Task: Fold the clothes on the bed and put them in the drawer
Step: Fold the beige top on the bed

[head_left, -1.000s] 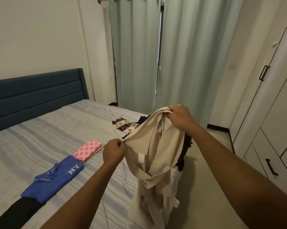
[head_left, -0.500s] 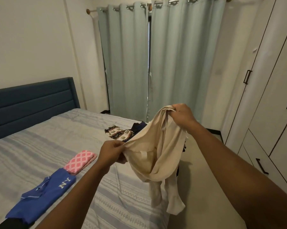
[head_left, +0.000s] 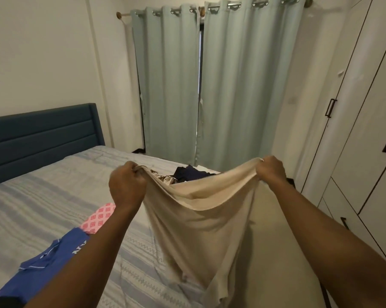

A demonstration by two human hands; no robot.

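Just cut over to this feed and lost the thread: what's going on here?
A person holds a beige garment up by its top edge, left hand and right hand gripping it apart, so it hangs spread at the edge of the bed. A folded blue shirt and a pink patterned piece lie on the bed; dark and patterned clothes sit unfolded at its far corner. The drawers look shut.

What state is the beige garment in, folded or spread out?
Spread out, not folded: the beige garment hangs open between the left hand and the right hand, which grip its top edge wide apart.
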